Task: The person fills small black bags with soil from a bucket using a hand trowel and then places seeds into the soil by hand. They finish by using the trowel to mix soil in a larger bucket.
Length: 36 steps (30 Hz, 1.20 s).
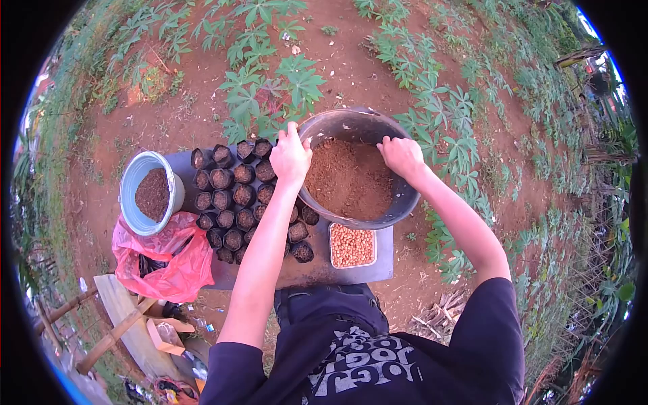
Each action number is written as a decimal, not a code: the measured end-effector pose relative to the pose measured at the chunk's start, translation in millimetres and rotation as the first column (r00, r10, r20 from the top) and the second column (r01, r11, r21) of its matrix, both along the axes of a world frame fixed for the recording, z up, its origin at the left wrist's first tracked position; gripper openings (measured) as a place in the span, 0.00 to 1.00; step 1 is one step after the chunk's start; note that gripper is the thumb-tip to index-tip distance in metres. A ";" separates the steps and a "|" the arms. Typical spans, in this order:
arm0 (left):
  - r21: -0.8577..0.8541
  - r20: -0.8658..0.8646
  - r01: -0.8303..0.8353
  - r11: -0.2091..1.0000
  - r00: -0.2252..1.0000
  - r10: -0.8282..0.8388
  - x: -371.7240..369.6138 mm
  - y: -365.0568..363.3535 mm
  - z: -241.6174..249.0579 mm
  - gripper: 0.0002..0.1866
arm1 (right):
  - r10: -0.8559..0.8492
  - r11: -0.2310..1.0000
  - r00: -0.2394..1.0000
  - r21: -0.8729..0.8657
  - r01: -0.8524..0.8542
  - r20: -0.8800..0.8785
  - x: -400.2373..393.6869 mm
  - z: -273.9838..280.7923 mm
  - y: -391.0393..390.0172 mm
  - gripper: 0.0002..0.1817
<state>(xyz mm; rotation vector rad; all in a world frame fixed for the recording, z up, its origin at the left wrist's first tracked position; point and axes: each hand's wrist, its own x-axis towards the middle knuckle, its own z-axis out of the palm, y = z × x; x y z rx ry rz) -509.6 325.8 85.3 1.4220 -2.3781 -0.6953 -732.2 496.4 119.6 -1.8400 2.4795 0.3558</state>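
Observation:
A large dark bucket (413, 202) with loose brown soil (347, 177) in it stands at the table's right end, tilted so its inside faces me. My left hand (290, 156) is closed on its left rim, fingertips partly hidden. On the opposite side, my right hand (402, 156) grips the right rim with fingers curled over the edge. Rows of small black seedling bags (241, 173) filled with soil stand left of the bucket, some hidden behind my left forearm. Just below the bucket sits a square clear tub of tan seeds (352, 245).
A light blue bucket (177, 192) with dark soil stands at the table's left end. Beside it lies a pink plastic bag (165, 260). Wooden planks (128, 324) are at lower left. Leafy plants (270, 88) grow beyond the grey table (290, 273).

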 end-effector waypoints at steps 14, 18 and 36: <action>0.052 0.023 -0.037 0.998 0.999 0.035 -5.5 0.3 3.8 0.22 | -0.148 0.977 0.985 0.170 0.131 0.093 4.5 -97.6 -55.9 0.20; 0.045 0.052 -0.048 0.998 0.998 0.045 -6.1 -0.1 5.6 0.22 | -0.194 0.975 0.956 0.154 0.163 0.219 10.2 -113.8 -61.8 0.24; 0.047 0.072 -0.049 0.998 0.996 0.045 -7.6 1.7 8.9 0.23 | 0.014 0.975 0.952 0.207 -0.081 0.305 11.8 -115.5 -75.0 0.27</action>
